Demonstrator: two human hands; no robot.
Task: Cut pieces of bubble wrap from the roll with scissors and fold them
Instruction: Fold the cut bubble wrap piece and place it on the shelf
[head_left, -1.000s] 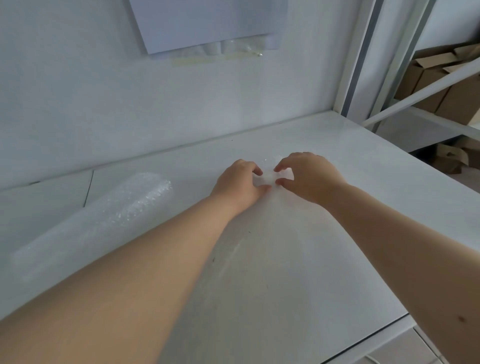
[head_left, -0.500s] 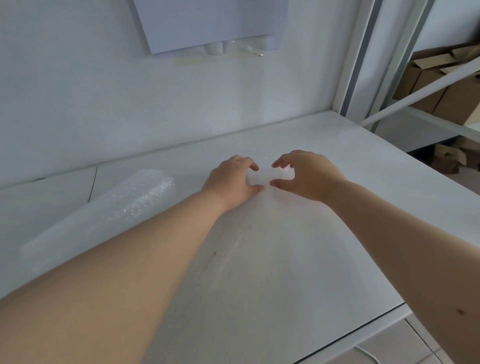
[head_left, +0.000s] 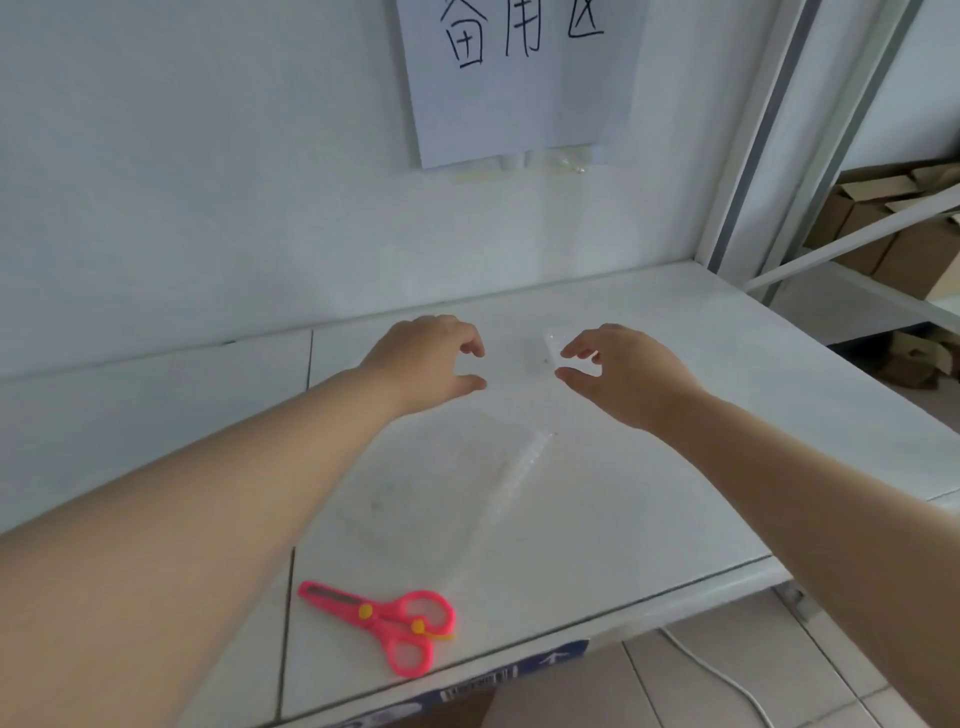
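While both hands hover over the back half of the counter (head_left: 675, 312), a small folded piece of bubble wrap (head_left: 524, 358) lies between them, near the back edge.

Left hand (head_left: 426, 358): fingers loosely curved, thumb and forefinger apart, holding nothing, just left of the piece.

Right hand (head_left: 628, 379): same loose curve, thumb and fingers parted by a narrow gap, tips right at the piece's right edge. Touching or just off it, cannot tell; the piece is clear and faint.

A flat sheet of bubble wrap (head_left: 498, 483) lies mid-counter, nearer the front. One long edge shows as a line of bubbles; the rest of its outline is hard to make out.

Pink scissors (head_left: 374, 616) lie near the front edge toward the left, blades together, well apart from both hands, nobody holding them. The roll is not in view.

Progress, as a judgement: at least one piece looks cut, folded and set down at the back. The flat sheet looks cut but not yet folded, so folding it would be next. Any further cuts need the roll and scissors picked up. How many pieces are wanted in all, can't say.

Also there: a paper sign (head_left: 519, 78) with handwritten characters on the wall, cardboard boxes (head_left: 904, 249) on a shelf off the counter's right side, and a white cable (head_left: 727, 680) on the floor.
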